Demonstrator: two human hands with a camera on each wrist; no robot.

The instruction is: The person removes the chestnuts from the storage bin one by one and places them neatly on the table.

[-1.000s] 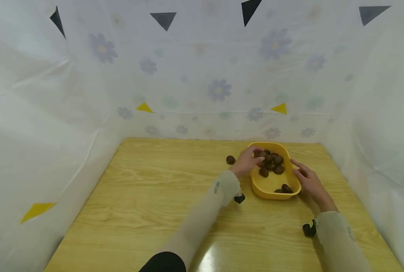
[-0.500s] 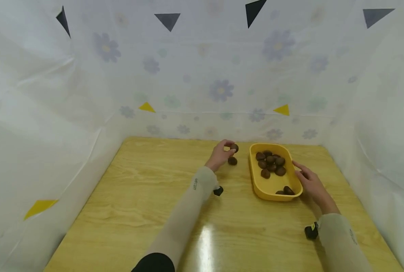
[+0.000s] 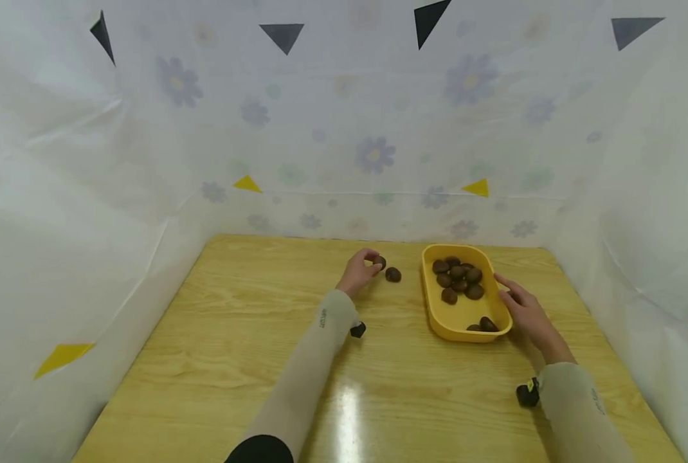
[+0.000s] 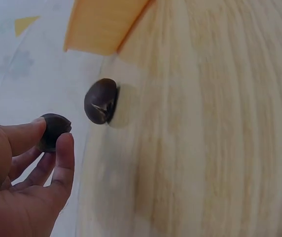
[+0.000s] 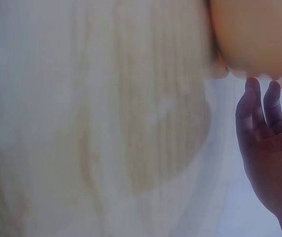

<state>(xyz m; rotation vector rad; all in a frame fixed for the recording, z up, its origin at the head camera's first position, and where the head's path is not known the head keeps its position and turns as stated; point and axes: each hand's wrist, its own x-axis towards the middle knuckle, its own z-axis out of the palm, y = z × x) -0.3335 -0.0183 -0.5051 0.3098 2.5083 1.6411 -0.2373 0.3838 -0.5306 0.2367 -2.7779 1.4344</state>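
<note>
Thumb and fingertips of my left hand (image 3: 358, 272) pinch a dark brown chestnut (image 4: 54, 132) at the back of the table. Beside it, on the wood, lies a second chestnut (image 3: 393, 275) with a pale split in its shell, seen in the left wrist view. To the right stands a yellow rectangular tray (image 3: 445, 329); several chestnuts (image 3: 458, 276) are grouped at its far end, and a couple more sit in the near right corner. My right hand (image 3: 530, 315) rests its fingertips against the tray's right side, the fingers extended and slightly bent.
The wood-grain table (image 3: 251, 334) is enclosed by white sheeting (image 3: 321, 128) with flowers and triangles, at the back and both sides. Black wrist cameras (image 3: 527, 393) hang under both sleeves.
My left hand has left the tray with a chestnut and moved left, past the loose chestnut, then lowered toward the table. My right hand stays at the tray's side.
</note>
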